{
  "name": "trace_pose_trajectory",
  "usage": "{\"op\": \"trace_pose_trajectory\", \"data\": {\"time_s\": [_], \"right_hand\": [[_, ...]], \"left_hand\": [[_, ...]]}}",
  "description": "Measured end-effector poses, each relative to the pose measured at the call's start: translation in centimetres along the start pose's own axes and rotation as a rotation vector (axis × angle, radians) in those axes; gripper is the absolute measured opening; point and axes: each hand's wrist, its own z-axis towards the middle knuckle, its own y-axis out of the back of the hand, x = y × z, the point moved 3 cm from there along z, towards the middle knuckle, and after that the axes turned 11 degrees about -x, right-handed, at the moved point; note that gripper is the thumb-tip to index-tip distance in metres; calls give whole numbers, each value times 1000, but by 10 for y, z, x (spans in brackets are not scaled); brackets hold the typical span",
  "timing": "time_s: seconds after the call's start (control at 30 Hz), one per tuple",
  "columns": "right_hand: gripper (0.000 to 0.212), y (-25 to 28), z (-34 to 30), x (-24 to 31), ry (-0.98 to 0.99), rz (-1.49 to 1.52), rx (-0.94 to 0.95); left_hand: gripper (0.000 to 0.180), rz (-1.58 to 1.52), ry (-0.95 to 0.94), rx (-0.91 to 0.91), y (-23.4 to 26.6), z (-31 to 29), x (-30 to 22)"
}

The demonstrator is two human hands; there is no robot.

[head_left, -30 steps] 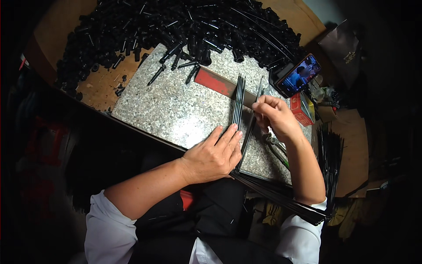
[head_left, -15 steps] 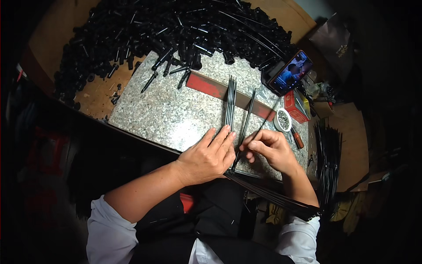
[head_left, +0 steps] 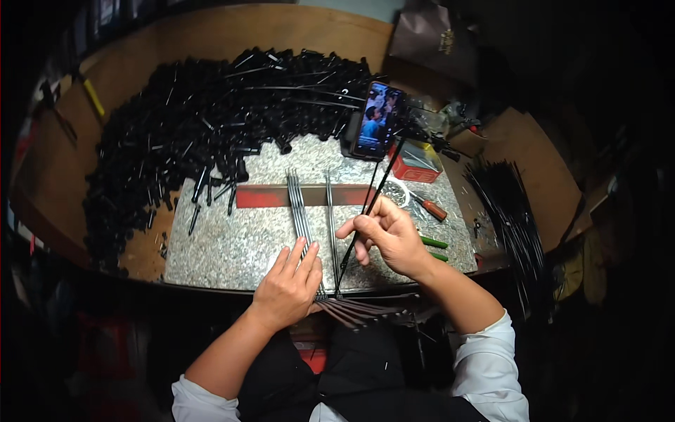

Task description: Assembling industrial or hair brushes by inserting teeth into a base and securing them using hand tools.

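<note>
Thin black rods (head_left: 299, 215) lie side by side across a red-and-brown flat bar (head_left: 261, 197) on a speckled stone slab (head_left: 218, 246). My left hand (head_left: 288, 285) rests on their near ends, fingers stretched out flat. A smaller group of rods (head_left: 330, 211) lies just to the right, over the same bar. Above the slab, my right hand (head_left: 394, 243) pinches a couple of black rods (head_left: 380, 188) between thumb and fingers, tilted up and away to the right. Flexible dark tails (head_left: 365, 309) fan out over the slab's front edge.
A large heap of black parts (head_left: 176, 119) fills the back and left. Beyond the bar stand a phone (head_left: 378, 123) and a red box (head_left: 416, 169). At right lie an orange-handled screwdriver (head_left: 433, 209), a green-handled tool (head_left: 434, 243) and a big rod bundle (head_left: 510, 211).
The view has turned and shifted, so the whole slab sits differently. My right hand has lifted its rods higher off the slab. My left hand stays on the laid-out rods.
</note>
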Motion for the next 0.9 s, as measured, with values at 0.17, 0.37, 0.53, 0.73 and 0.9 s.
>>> {"op": "trace_pose_trajectory", "data": {"time_s": [0.17, 0.37, 0.53, 0.73, 0.9], "right_hand": [[23, 7, -2, -6, -11, 93, -75], [22, 22, -2, -18, -48, 187, -119], [21, 25, 1, -23, -59, 179, -100], [22, 33, 3, -21, -59, 258, -144], [22, 42, 3, -21, -85, 302, -183]], "left_hand": [[34, -37, 36, 30, 4, 2, -1], [33, -45, 46, 48, 3, 5, -2], [32, -40, 55, 48, 4, 5, -1], [88, -63, 41, 13, 9, 9, -3], [91, -133, 78, 100, 11, 10, -3]]}}
